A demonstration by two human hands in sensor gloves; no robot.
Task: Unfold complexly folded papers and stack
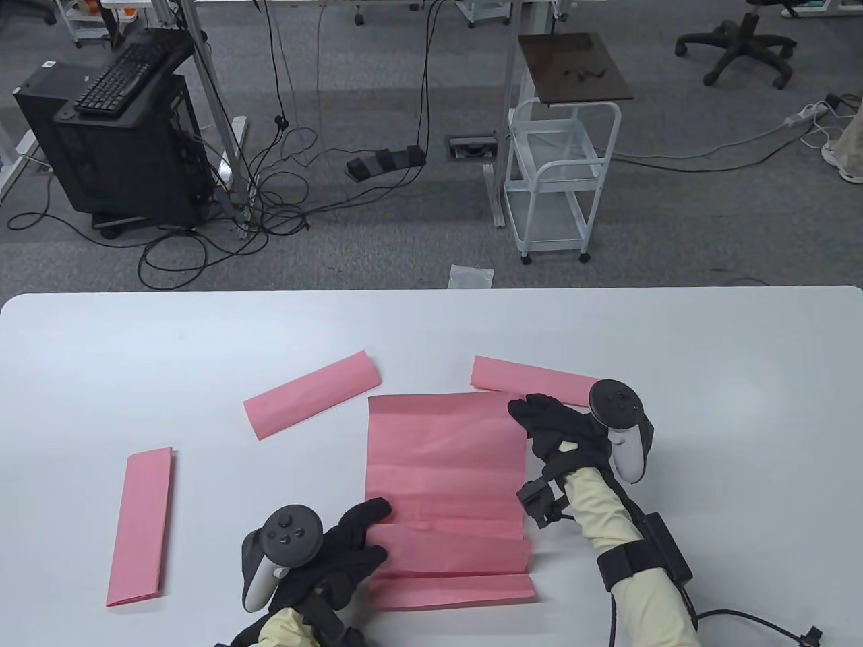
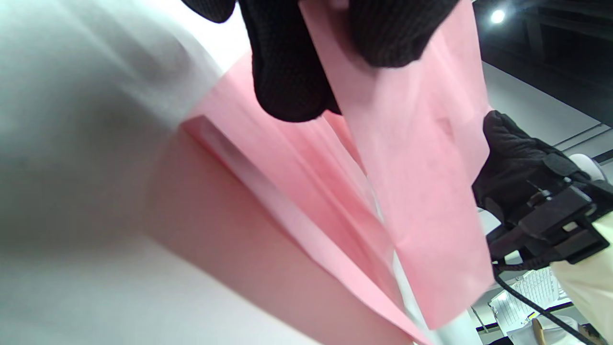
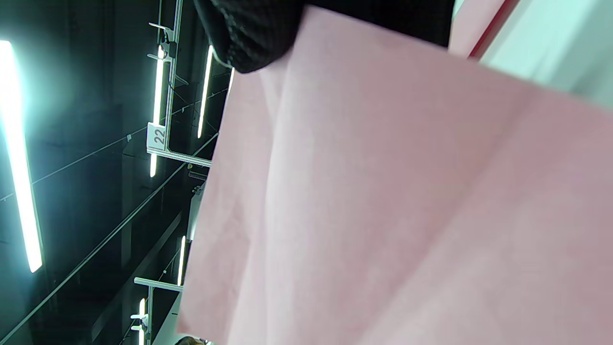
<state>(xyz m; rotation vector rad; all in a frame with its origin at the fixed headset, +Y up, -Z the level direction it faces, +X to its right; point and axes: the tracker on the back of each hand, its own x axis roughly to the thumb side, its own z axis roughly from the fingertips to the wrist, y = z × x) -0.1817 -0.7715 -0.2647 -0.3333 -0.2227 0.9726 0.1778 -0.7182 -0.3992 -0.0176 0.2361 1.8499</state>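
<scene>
Progress looks early from the table view: one pink sheet (image 1: 445, 465) lies mostly opened at the table's (image 1: 708, 350) six o'clock, its near flaps not yet flattened, while three folded strips wait at nine (image 1: 141, 526), eleven (image 1: 311, 394) and one o'clock (image 1: 532, 381). No stack exists yet. The left hand (image 1: 344, 549) grips the sheet's near-left flap; the right hand (image 1: 559, 431) holds its right edge.

Left wrist view: fingers (image 2: 287, 81) pinch a raised pink flap.

Right wrist view: paper fills the frame, held under dark fingers (image 3: 249, 43); how tightly, I cannot tell.

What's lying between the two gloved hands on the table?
The partly unfolded pink paper spans the stretch between the left hand and the right hand, as the table view shows.
</scene>
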